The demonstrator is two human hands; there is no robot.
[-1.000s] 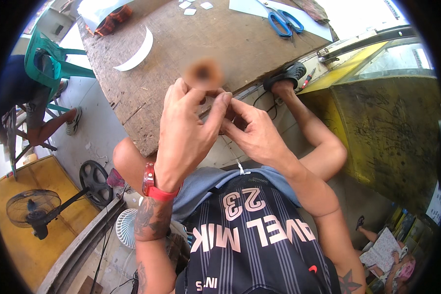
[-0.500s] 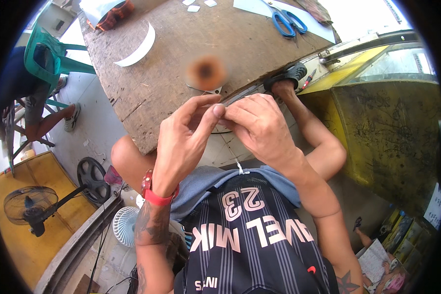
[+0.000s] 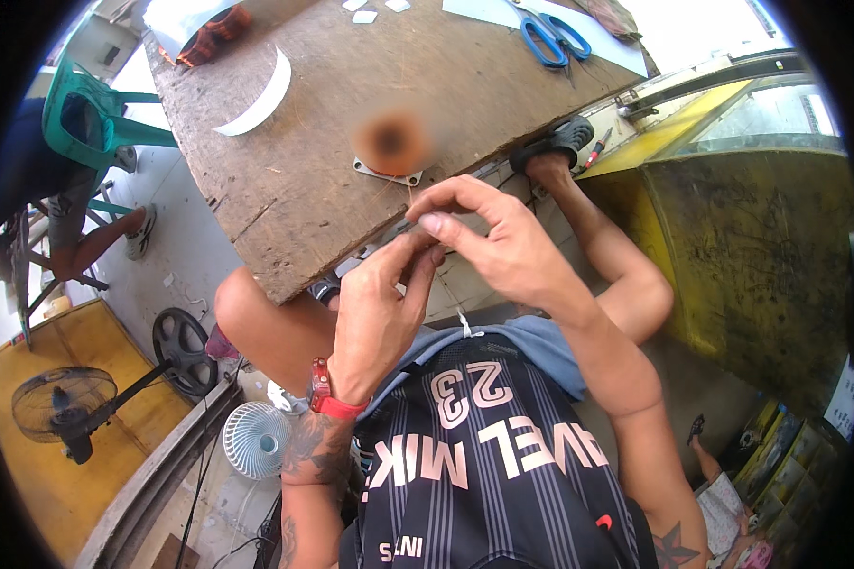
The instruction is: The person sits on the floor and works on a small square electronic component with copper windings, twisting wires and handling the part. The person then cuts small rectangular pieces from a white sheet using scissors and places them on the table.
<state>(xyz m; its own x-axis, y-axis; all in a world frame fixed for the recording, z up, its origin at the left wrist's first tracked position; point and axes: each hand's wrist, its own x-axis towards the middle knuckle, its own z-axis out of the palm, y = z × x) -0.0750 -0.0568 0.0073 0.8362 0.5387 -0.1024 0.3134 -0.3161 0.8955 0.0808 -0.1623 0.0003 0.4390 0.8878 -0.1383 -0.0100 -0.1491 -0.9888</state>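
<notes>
My left hand (image 3: pixel 380 302) and my right hand (image 3: pixel 508 242) meet just off the near edge of the wooden table, fingertips bent and pressed together. A thin copper-coloured wire (image 3: pixel 410 190) runs down from a round copper-orange part (image 3: pixel 389 142) to my fingers. What lies between the fingertips is mostly hidden. The round part is blurred and dark in the middle. It stands on a flat metal plate (image 3: pixel 386 173) with holes at its corners, close to the table edge. Neither hand touches it.
Blue-handled scissors (image 3: pixel 555 43) lie on white paper at the far right of the table (image 3: pixel 323 180). A curved white strip (image 3: pixel 264 100) and small white pieces (image 3: pixel 364 17) lie farther left. A copper-wound ring (image 3: pixel 213 40) stands at the far left corner. Fans (image 3: pixel 256 438) are at lower left.
My hands have shifted: the left has come nearer and right, the right has turned with its fingers now above the left's. The plate under the round part shows more fully.
</notes>
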